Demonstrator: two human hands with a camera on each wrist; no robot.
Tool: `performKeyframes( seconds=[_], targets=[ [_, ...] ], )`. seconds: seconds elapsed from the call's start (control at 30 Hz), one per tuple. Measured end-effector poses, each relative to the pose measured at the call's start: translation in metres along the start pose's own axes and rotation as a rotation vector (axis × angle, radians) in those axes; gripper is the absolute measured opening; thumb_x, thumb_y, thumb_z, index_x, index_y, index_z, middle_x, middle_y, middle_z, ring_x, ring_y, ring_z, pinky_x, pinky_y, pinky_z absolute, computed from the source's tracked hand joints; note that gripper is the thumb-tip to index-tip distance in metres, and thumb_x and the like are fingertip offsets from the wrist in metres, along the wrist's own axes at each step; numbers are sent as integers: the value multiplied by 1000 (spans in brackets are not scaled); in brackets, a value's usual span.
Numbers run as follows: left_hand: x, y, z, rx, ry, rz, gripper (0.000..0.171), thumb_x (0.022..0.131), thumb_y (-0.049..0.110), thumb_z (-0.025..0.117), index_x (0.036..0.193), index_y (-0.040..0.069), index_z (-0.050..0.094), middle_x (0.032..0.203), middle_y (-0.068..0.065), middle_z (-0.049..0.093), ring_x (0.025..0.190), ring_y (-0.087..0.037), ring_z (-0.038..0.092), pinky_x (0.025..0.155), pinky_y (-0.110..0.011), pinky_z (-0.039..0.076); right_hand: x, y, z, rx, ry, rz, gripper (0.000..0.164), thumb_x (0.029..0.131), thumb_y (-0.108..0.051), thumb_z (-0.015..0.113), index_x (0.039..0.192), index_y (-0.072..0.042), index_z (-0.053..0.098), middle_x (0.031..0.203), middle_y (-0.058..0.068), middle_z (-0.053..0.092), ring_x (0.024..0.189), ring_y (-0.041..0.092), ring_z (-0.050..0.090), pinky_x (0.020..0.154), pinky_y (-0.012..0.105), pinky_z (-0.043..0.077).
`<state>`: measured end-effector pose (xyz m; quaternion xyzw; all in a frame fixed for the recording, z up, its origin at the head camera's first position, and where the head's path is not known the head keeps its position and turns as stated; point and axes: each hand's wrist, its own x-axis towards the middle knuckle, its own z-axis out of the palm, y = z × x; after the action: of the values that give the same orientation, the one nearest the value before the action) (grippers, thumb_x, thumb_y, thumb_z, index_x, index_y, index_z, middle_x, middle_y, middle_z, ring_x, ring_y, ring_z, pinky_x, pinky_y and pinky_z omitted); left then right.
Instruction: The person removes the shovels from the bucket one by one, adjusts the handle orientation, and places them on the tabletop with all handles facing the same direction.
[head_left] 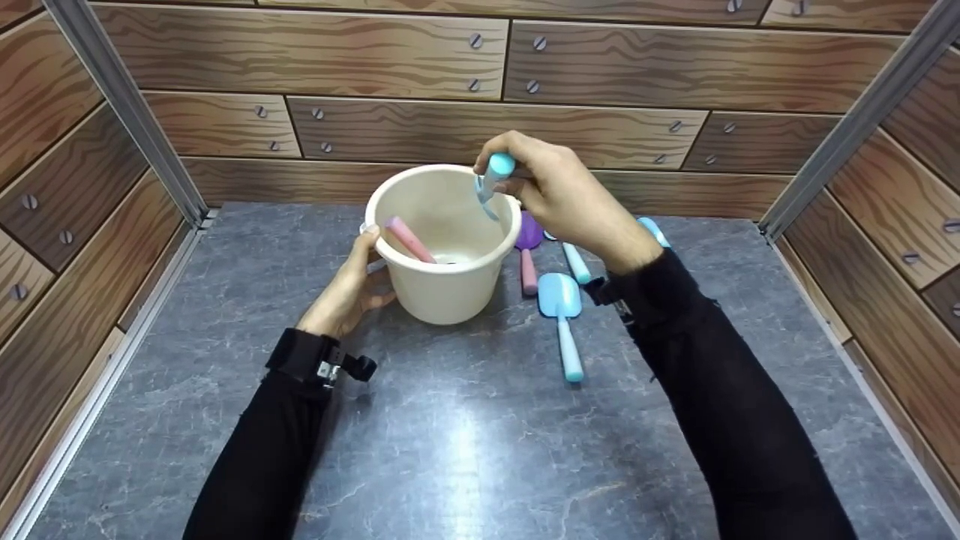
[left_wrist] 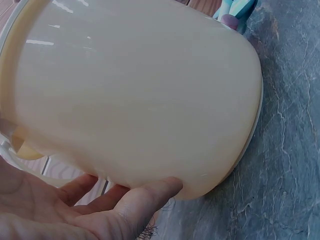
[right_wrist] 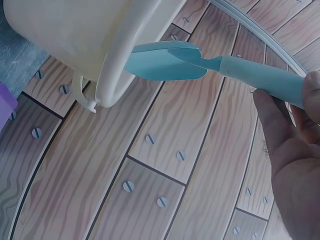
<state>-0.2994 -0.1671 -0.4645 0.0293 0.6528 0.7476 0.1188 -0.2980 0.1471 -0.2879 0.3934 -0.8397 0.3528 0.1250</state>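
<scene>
My right hand point(head_left: 551, 187) grips the light blue handle of a small shovel point(right_wrist: 167, 61). Its curved blade points down over the right rim of a cream plastic bucket point(head_left: 450, 296). On the bucket's left side, my left hand point(head_left: 341, 289) rests against the wall with its thumb up at the rim. The left wrist view shows that hand's fingers point(left_wrist: 150, 195) extended along the outer wall. A pink handle point(head_left: 409, 238) leans inside the bucket, its lower end hidden by the front wall.
Right of the bucket lie a light blue shovel point(head_left: 560, 296), a purple shovel point(head_left: 529, 231) with a pink handle, and another light blue handle point(head_left: 576, 262). One more blue piece point(head_left: 654, 231) shows behind my right wrist. Wood-patterned walls point(head_left: 397, 60) enclose the grey marbled table point(head_left: 420, 442).
</scene>
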Motion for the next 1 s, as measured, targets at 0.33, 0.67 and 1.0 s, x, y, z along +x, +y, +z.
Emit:
performKeyframes(
  seconds=[0.33,0.67,1.0],
  targets=[
    [0,-1,0,-15,3,-10,89,117,67,37,187,14,23,190,-25,23,180,-54,26,141,-76,32,-14,-2,-15,-15,33,34,25,111,-3,75,135,-6,76,135,8,83,130,21,80,116,43,66],
    [0,-1,-1,-13,4,-10,87,117,68,37,187,17,25,189,-23,25,180,-52,29,141,-75,33,-30,0,-29,-32,74,33,30,111,10,69,138,-1,75,142,12,84,137,28,80,118,42,66],
    [1,-1,1,-16,16,-18,85,118,66,37,186,17,25,190,-22,27,179,-51,33,142,-74,33,-47,5,-41,-47,127,34,31,110,13,67,136,-2,76,137,13,86,122,29,86,100,15,64]
  ],
)
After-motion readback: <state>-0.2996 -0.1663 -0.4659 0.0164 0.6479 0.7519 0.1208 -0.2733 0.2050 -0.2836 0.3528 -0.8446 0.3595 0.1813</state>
